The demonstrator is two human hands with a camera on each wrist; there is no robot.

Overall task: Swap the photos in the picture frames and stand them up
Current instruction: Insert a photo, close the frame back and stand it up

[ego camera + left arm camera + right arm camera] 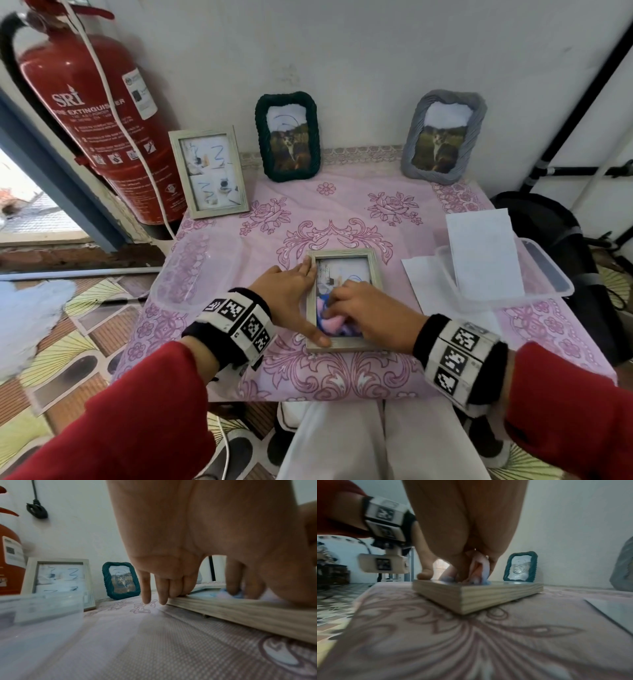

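A light wooden picture frame [342,255] lies flat, glass up, at the middle of the pink table [342,205]. My left hand [294,294] presses on its left edge with straight fingers [145,588], and its thumb lies on the near rim. My right hand [356,305] rests on the glass, fingers curled on a pink and blue cloth [334,323], which hides the photo's lower half. The frame's wooden side [479,595] shows under the right hand [462,534] and cloth [485,580]. At the back stand a second wooden frame [209,171], a green frame [287,137] and a grey frame [443,137].
A red fire extinguisher [102,113] hangs at the left by the wall. A clear plastic tub [195,270] sits on the table's left edge. Another tub [548,270] at the right holds white paper [483,253]. A dark bag lies right of the table.
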